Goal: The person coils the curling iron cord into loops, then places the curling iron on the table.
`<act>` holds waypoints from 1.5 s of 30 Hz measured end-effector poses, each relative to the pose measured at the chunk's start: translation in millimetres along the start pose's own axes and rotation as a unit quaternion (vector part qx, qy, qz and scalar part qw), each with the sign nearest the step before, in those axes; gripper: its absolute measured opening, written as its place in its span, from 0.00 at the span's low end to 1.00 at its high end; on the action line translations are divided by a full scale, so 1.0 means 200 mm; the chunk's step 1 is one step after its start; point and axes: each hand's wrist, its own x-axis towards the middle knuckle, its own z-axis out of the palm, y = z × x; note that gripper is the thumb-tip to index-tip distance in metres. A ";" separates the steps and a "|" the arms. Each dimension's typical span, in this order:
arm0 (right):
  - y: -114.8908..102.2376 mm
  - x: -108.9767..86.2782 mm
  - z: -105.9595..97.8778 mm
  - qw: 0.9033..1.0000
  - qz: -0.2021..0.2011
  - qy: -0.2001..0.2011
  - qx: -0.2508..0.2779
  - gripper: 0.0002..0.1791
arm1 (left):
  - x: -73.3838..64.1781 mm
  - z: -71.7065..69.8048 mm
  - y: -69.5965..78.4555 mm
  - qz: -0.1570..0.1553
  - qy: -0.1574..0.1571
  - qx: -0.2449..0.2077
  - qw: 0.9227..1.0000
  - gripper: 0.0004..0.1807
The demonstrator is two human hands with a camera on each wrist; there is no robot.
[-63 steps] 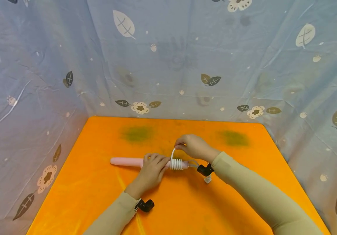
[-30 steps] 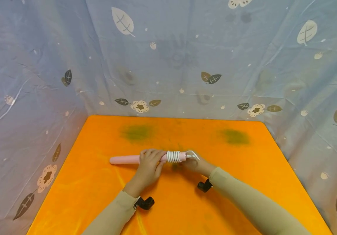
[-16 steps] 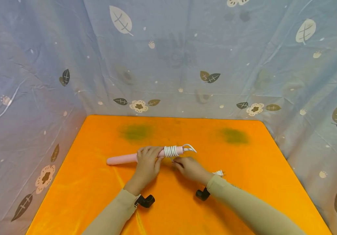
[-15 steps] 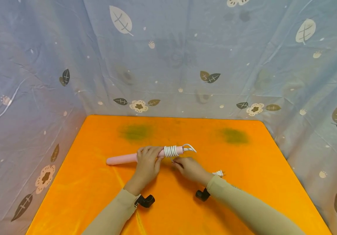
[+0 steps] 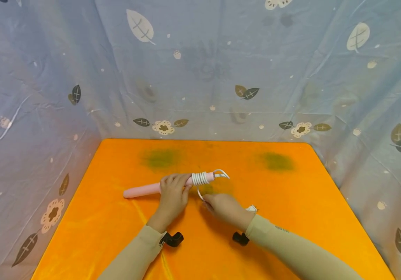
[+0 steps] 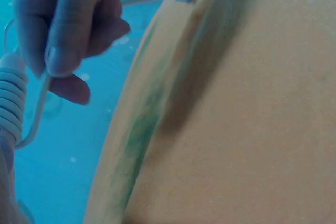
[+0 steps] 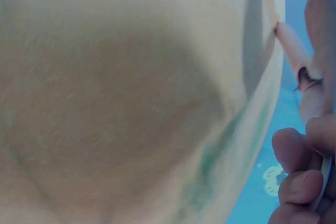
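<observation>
In the head view my left hand (image 5: 172, 198) grips a pink curling iron (image 5: 141, 191) around its middle, the barrel pointing left and the handle end slanting up to the right. White cord (image 5: 199, 178) is wound in several close turns around the handle. My right hand (image 5: 226, 209), just right of and nearer than the coils, pinches the cord's free length, which runs taut from the last turn. Thumb and fingertips pinching the cord (image 6: 39, 109) show in the left wrist view. A white plug (image 5: 251, 209) sticks out past the right wrist.
An orange cloth covers the table (image 5: 291, 194), with two greenish patches near its far edge. Blue-grey patterned curtains (image 5: 200, 77) stand behind and at both sides. Each wrist carries a black camera mount (image 5: 173, 239).
My right hand has passed the cord from above the handle, behind and under it, and drawn it out toward the near side. The iron's handle end has risen and tilted away; my left hand keeps its grip.
</observation>
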 end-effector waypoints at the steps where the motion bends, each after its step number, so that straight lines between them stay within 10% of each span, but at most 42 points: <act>1: -0.01 0.00 0.00 1.000 -0.012 0.002 -0.017 0.10 | 0.00 0.00 0.00 -0.002 -0.002 0.001 1.000 0.20; 29: 0.00 0.21 -0.36 0.961 -0.154 0.070 -0.220 0.18 | -0.09 0.05 0.04 0.046 -0.126 0.052 0.990 0.15; 45: 0.16 0.26 -0.39 0.998 -0.038 -0.013 -0.042 0.09 | -0.15 0.02 0.09 0.112 -0.129 0.029 0.985 0.14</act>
